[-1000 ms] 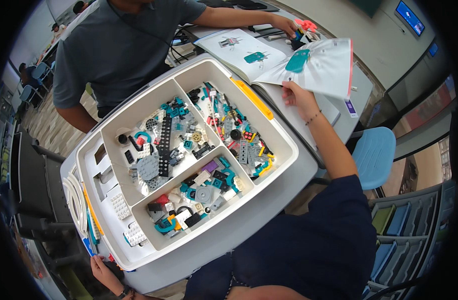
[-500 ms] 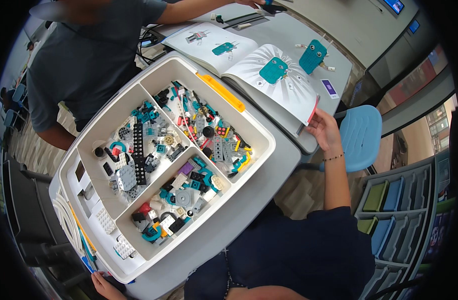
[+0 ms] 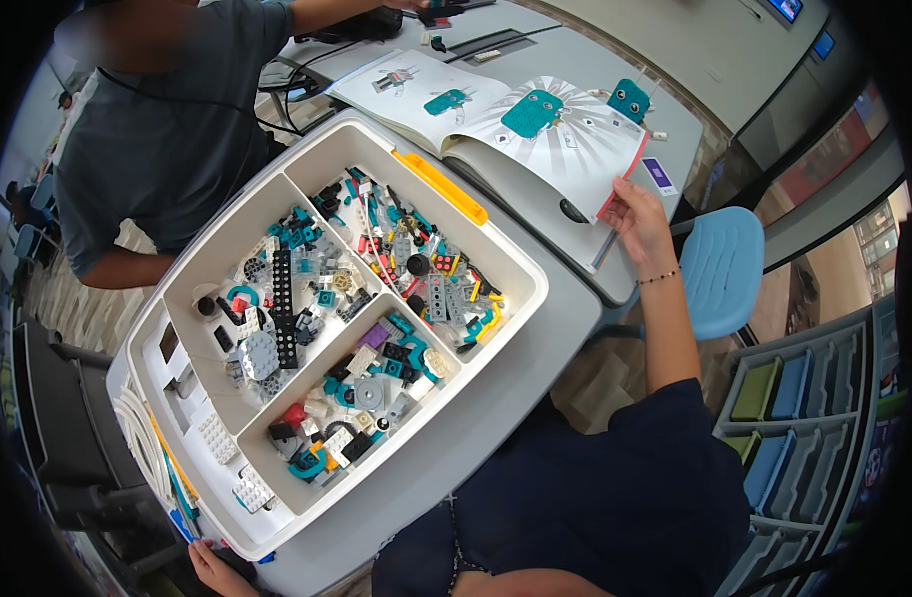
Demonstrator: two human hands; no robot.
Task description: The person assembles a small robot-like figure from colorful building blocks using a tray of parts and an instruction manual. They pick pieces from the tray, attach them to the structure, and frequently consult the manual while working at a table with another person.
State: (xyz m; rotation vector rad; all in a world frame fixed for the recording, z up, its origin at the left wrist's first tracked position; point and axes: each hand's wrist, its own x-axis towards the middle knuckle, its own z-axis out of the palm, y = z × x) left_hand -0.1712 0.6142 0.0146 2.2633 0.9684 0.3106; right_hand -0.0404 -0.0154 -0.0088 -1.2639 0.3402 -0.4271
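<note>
My right hand (image 3: 637,221) pinches the red-edged corner of a page of an open picture instruction book (image 3: 406,109), holding the page lifted and curved. Beneath that page a dark printed shape shows on the sheet below. At the lower left, my left hand (image 3: 219,572) is partly in view with its fingers curled, by the near corner of a white sorting tray (image 3: 520,261) and small blue pieces. What those fingers grip, if anything, is hidden. Several compartments of the tray hold mixed building bricks, including a long black perforated beam (image 3: 283,303) and a grey round piece (image 3: 370,396).
A teal brick model (image 3: 629,99) stands behind the book, near a purple-and-white card (image 3: 659,175). Another person (image 3: 167,139) in a grey shirt stands across the table, reaching to the far side. A blue chair (image 3: 722,271) and drawer shelves (image 3: 799,418) are at the right.
My right hand has raised the page corner and moved it slightly up and left, exposing more of the sheet beneath. The other person has shifted left. My left hand stays by the tray corner.
</note>
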